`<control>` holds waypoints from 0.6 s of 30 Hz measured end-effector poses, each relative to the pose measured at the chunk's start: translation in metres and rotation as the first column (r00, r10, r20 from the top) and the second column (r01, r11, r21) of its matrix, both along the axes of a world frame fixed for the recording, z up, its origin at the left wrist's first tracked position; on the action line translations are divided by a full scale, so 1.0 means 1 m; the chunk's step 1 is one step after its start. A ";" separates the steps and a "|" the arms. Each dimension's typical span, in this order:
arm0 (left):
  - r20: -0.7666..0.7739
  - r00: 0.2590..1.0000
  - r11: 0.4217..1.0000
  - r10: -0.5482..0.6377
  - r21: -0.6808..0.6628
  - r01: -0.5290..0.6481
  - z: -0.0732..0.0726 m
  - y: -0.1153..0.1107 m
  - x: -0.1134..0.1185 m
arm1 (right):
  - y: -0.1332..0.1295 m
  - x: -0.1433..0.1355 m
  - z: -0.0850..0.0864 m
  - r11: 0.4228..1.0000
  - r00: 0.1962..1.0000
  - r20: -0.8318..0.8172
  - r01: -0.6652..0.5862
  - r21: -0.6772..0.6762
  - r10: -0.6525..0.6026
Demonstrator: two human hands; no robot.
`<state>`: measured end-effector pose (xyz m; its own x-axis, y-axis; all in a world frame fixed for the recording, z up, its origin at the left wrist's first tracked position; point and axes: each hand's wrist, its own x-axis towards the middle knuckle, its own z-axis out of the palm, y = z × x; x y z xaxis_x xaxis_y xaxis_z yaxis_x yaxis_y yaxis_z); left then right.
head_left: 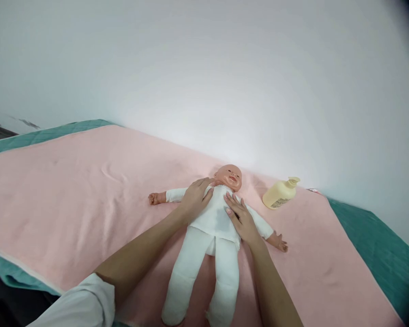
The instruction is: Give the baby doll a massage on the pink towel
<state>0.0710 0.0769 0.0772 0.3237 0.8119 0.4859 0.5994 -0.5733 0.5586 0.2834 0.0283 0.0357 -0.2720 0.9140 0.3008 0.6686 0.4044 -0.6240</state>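
A baby doll point(213, 213) with a white cloth body and bare plastic head lies on its back on a pink blanket point(88, 190). Its arms are spread to both sides and its legs point toward me. My left hand point(195, 196) rests at the doll's shoulder on the left of the view, close to its neck, fingers stretched out. On the other side of the chest lies my right hand point(241, 218), flat with the fingers apart. Neither hand grips anything.
A pale yellow pump bottle point(280, 193) leans on the blanket to the right of the doll's head. Green quilted fabric point(375, 236) shows beneath the blanket's edges. Behind everything rises a white wall point(204, 81).
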 end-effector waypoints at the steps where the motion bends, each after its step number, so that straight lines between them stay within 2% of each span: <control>1: 0.043 0.995 0.995 -0.086 -0.038 0.088 0.004 -0.004 -0.001 | 0.000 0.001 0.000 1.000 1.000 -0.009 0.010 0.002 -0.010; 2: 0.077 0.974 0.972 -0.212 -0.086 0.218 0.009 -0.007 -0.002 | 0.000 0.001 0.000 1.000 1.000 -0.020 0.018 0.003 -0.018; 3: 0.103 0.925 0.916 -0.365 -0.139 0.376 0.014 -0.011 -0.003 | 0.000 0.001 0.001 1.000 0.999 -0.035 0.025 0.003 -0.025; 5: 0.139 0.760 0.726 -0.635 -0.228 0.649 0.020 -0.017 -0.004 | 0.000 0.002 0.001 0.999 0.995 -0.083 0.048 0.005 -0.047; 6: 0.143 0.682 0.640 -0.717 -0.250 0.726 0.022 -0.019 -0.004 | 0.000 0.002 0.002 0.998 0.992 -0.114 0.063 0.006 -0.062; 7: 0.136 0.631 0.589 -0.764 -0.253 0.768 0.022 -0.021 -0.004 | -0.001 0.002 0.002 0.997 0.986 -0.149 0.081 0.008 -0.079; 8: 0.119 0.605 0.567 -0.787 -0.245 0.786 0.022 -0.022 -0.003 | -0.002 0.002 0.003 0.995 0.978 -0.185 0.100 0.008 -0.096; 11: 0.045 0.602 0.576 -0.797 -0.244 0.780 0.017 -0.021 -0.001 | -0.004 0.002 0.005 0.985 0.944 -0.286 0.171 0.000 -0.164; 18: -0.136 0.647 0.659 -0.750 -0.242 0.712 0.009 -0.011 0.000 | -0.008 0.002 0.007 0.950 0.880 -0.387 0.310 0.029 -0.276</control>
<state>0.0705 0.0663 0.0859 0.9196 0.3210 0.2263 0.1312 -0.7941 0.5935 0.2855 0.0206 0.0428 0.1525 0.8995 0.4094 0.4897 0.2910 -0.8219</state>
